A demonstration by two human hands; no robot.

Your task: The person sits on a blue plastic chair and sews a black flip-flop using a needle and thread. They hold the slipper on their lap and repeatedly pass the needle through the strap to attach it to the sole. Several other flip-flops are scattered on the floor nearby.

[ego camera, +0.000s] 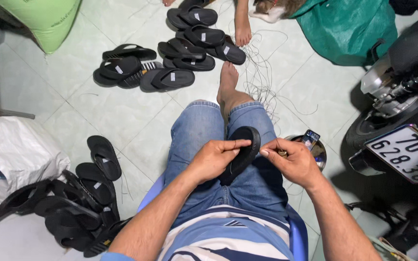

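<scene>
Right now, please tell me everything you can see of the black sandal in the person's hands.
The black sandal looks like matte foam or rubber, with a rounded sole and a wide strap. It stands tilted on edge over the lap, against blue jeans. The left hand grips its side, thumb and forefinger at the rim; the right hand pinches beside its other edge. Its lower part is hidden.

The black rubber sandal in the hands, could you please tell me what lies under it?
Under the black rubber sandal are the blue denim knees. The left hand covers its lower end.
</scene>
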